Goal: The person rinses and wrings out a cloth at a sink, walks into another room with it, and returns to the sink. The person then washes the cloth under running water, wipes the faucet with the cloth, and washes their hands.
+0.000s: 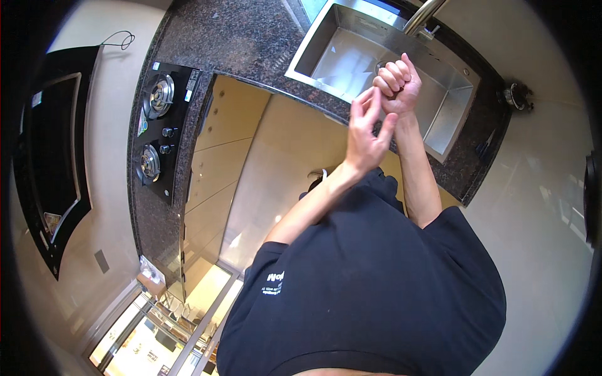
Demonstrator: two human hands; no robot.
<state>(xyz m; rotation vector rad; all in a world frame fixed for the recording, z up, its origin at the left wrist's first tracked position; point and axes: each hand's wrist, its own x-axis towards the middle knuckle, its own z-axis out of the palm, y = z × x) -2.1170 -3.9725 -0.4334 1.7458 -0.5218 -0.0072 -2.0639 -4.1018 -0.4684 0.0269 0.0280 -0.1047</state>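
Both of my hands are held over the front edge of a stainless steel sink (pixel 348 47). My right hand (pixel 400 84) is curled, its fingers bent into the palm and its thumb sticking up; nothing shows in it. Just to its left, my left hand (pixel 369 136) has its thumb spread from its fingers and holds nothing. The left fingertips overlap the right hand near its curled fingers in this view; I cannot tell if they touch. A metal faucet (pixel 423 16) rises behind the basin. The drain (pixel 382 66) is partly hidden by my right hand.
The speckled dark stone counter (pixel 225 42) turns a corner to a two-burner gas cooktop (pixel 164 131). A black range hood (pixel 51 150) is on the left wall. Tan cabinets (pixel 221 160) run below. A dark round object (pixel 515 96) is right of the sink.
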